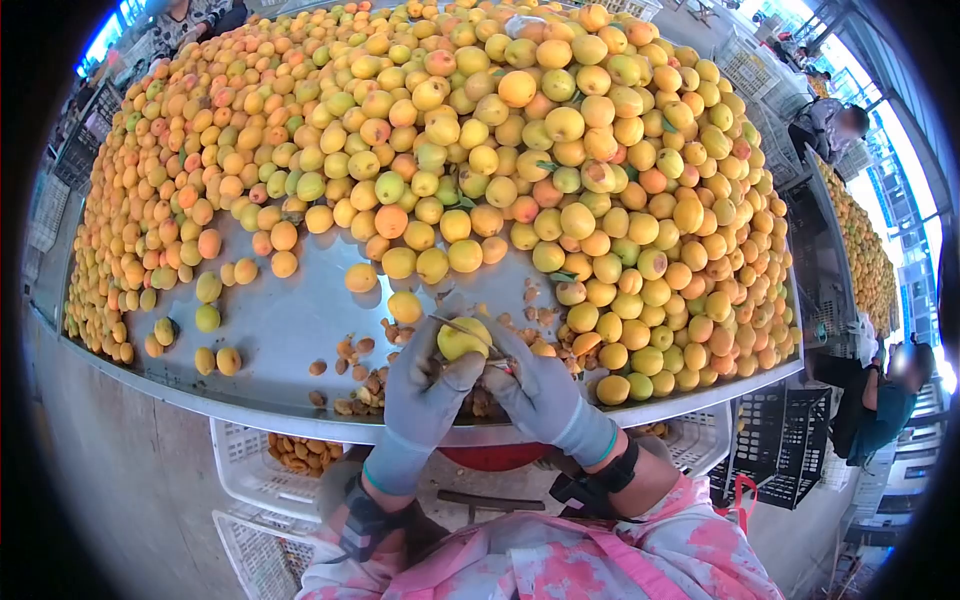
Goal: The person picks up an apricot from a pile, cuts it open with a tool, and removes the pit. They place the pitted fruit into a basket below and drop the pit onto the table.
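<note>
My left hand (425, 385), in a grey glove, is closed around a yellow-green apricot (462, 338) above the near edge of the metal table (270, 320). My right hand (545, 395), gloved the same way, is closed just beside it. Its fingers pinch a slim tool (500, 365), seemingly a small knife with a reddish part; most of it is hidden. A thin strip lies across the top of the apricot. Below and around my hands are brown apricot stones (365, 395) on the metal. One whole apricot (404, 307) rests just beyond my left fingertips.
A large heap of apricots (480, 130) covers the far and right parts of the table. Under the near edge stand a white crate (250, 465) with apricot halves and a red container (490, 458). Black crates (790, 440) and people are at the right.
</note>
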Available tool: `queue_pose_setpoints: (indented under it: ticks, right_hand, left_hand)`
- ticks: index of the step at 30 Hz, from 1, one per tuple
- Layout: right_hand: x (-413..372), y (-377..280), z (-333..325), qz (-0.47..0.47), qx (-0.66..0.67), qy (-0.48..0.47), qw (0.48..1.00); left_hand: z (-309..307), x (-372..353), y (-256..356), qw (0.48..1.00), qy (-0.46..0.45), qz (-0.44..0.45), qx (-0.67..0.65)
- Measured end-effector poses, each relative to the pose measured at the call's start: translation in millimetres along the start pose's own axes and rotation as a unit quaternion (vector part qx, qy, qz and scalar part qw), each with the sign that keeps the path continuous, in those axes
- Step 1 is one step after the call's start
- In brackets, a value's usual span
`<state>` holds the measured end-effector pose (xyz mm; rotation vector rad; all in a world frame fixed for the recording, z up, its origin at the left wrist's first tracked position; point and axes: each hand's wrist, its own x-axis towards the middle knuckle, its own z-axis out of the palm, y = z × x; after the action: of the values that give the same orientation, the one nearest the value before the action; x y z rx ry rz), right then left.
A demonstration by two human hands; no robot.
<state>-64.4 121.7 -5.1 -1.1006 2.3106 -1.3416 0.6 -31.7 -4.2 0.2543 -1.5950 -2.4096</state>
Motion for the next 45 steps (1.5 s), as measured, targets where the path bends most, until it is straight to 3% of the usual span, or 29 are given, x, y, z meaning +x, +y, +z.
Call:
queue_pose_setpoints:
  ticks: [3, 6, 9, 13, 15, 19, 24, 28, 31, 33, 37, 40, 42, 45]
  right_hand:
    - [-1, -1, 3, -0.026, -0.085, 0.007, 0.996]
    - [-2, -1, 7, -0.024, -0.095, -0.003, 0.995]
    - [-1, -4, 8, -0.019, -0.095, -0.009, 0.995]
    - [0, -9, 5, -0.003, -0.023, -0.023, 0.999]
    - [-1, -10, -1, -0.001, -0.041, -0.055, 0.998]
    - [0, -11, -21, 0.028, -0.043, -0.119, 0.992]
    - [-1, -13, -34, 0.037, -0.036, -0.165, 0.985]
    - [-3, -9, -32, 0.016, -0.028, -0.15, 0.988]
    - [0, -12, -27, 0.035, -0.034, -0.139, 0.989]
    - [1, -12, -21, 0.049, -0.038, -0.079, 0.995]
    - [2, -11, -11, -0.008, -0.025, -0.017, 1.0]
    - [1, -11, -19, 0.03, -0.042, -0.068, 0.996]
    - [3, -9, -24, 0.051, -0.115, -0.117, 0.985]
    - [2, -6, -20, 0.048, -0.104, -0.106, 0.988]
  left_hand:
    - [6, -2, -1, 0.997, 0.01, 0.041, 0.069]
    - [2, -3, -6, 1.0, 0.018, 0.001, 0.017]
    - [-1, -2, -4, 0.999, 0.02, -0.034, 0.019]
    - [2, 0, -5, 0.999, 0.041, -0.004, 0.03]
    - [3, -2, 2, 0.996, 0.021, 0.005, 0.084]
    - [6, -7, -2, 0.997, 0.02, -0.021, 0.072]
    - [9, -11, -7, 0.996, -0.002, 0.012, 0.089]
    - [8, -12, -8, 0.994, -0.006, -0.006, 0.105]
    - [14, -8, -12, 0.992, 0.02, 0.032, 0.118]
    - [22, -5, -11, 0.996, 0.075, 0.003, -0.054]
    - [10, -7, -11, 0.987, 0.045, -0.074, -0.136]
    - [3, -5, -1, 0.993, 0.02, -0.075, -0.084]
    - [-3, -3, 0, 0.997, -0.037, -0.028, 0.066]
    - [-4, -3, 0, 0.997, -0.029, -0.068, 0.03]
